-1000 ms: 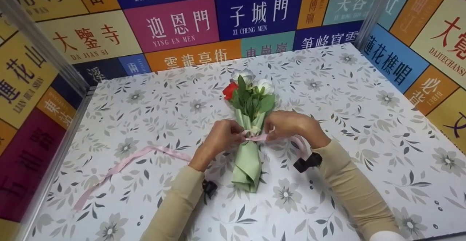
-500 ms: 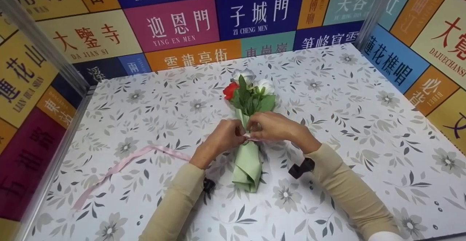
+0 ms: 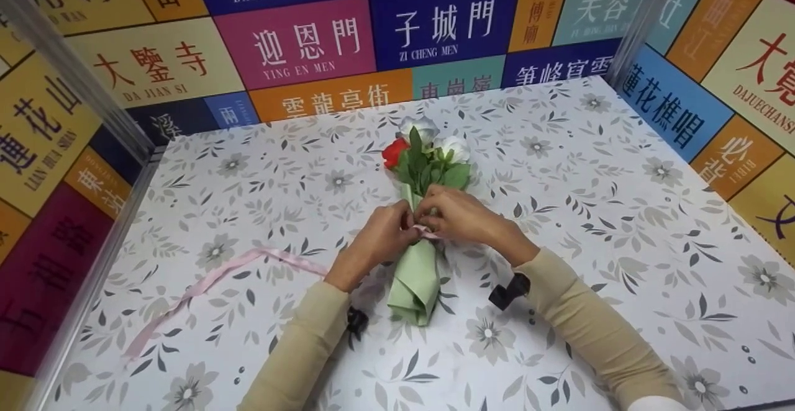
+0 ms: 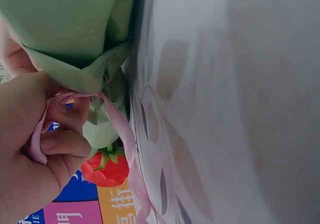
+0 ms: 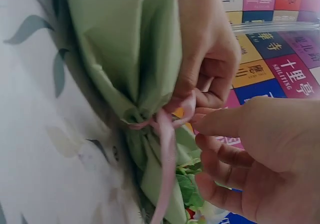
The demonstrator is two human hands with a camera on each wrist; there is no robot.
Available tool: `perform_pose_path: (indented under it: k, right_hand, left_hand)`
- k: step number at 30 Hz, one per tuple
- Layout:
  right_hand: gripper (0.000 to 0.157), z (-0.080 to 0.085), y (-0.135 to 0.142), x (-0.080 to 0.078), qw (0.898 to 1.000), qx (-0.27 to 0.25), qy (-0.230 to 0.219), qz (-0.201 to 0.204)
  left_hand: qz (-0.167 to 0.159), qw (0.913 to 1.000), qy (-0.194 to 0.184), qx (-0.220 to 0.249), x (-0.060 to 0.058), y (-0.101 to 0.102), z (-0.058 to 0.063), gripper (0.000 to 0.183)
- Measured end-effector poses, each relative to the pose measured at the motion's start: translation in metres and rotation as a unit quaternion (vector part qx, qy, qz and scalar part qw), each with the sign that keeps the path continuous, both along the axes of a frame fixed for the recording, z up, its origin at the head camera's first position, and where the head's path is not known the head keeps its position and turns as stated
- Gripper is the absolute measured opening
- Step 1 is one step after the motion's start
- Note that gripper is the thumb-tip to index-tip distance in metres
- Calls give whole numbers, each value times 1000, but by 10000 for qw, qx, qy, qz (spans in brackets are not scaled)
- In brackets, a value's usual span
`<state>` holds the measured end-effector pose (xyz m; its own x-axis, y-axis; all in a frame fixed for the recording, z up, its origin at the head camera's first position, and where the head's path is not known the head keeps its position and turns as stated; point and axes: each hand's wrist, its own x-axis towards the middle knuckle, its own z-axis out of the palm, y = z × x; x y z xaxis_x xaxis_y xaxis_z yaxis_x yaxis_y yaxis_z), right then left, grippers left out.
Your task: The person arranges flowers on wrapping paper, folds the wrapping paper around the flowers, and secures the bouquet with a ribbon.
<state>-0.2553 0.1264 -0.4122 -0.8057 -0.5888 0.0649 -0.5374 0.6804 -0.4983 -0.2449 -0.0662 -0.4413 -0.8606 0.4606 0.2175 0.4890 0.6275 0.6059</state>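
Observation:
A small bouquet of red and white flowers (image 3: 428,156) lies on the table in a pale green wrapper (image 3: 415,284). Pink ribbon (image 5: 167,159) circles the gathered waist of the wrapper, one length hanging from the knot. My left hand (image 3: 386,231) pinches the ribbon there, and in the left wrist view a strand (image 4: 37,139) runs through its curled fingers. Close against it, my right hand (image 3: 459,212) has thumb and fingertips at a small ribbon loop (image 5: 188,107), pinching its edge. A red flower (image 4: 105,170) shows beyond the left fingers.
A long ribbon tail (image 3: 236,262) trails over the table to the left of the left forearm. The tabletop (image 3: 559,349) has a grey leaf and flower print. Panels with coloured sign blocks (image 3: 295,41) stand along the back and sides.
My right hand has moved left, from drawing ribbon out sideways to meeting my left hand at the waist. The wrapper's lower end has swung slightly left. The left hand stays nearly still.

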Motion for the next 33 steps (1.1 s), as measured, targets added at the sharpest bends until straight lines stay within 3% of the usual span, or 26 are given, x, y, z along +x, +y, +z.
perform_pose_path:
  k: [8, 15, 18, 24, 27, 33]
  right_hand:
    - [18, -3, -3, -3, 9996, -78, -275, -12]
    - [14, -5, -6, -4, 9997, 19, -62, -237]
    - [10, -5, -5, -5, 9994, -89, -151, -315]
    - [6, 1, 4, -8, 9962, -155, -774, -372]
    - [7, 8, 14, -7, 9959, 131, -852, -288]
    - [20, 14, 32, -2, 9944, 873, -544, -247]
  left_hand:
    - [5, 9999, 150, -77, 4, 1, 4, 11]
    - [-93, 9996, 234, 97, 3, 1, 8, 9]
    - [-126, 9998, 63, 117, 2, -2, 9, 9]
    - [-114, 9983, -574, -69, 3, -7, 12, 16]
    - [-142, 9976, -668, -150, 3, -11, 14, 14]
    - [-270, 9971, -701, -110, 5, -24, 15, 10]
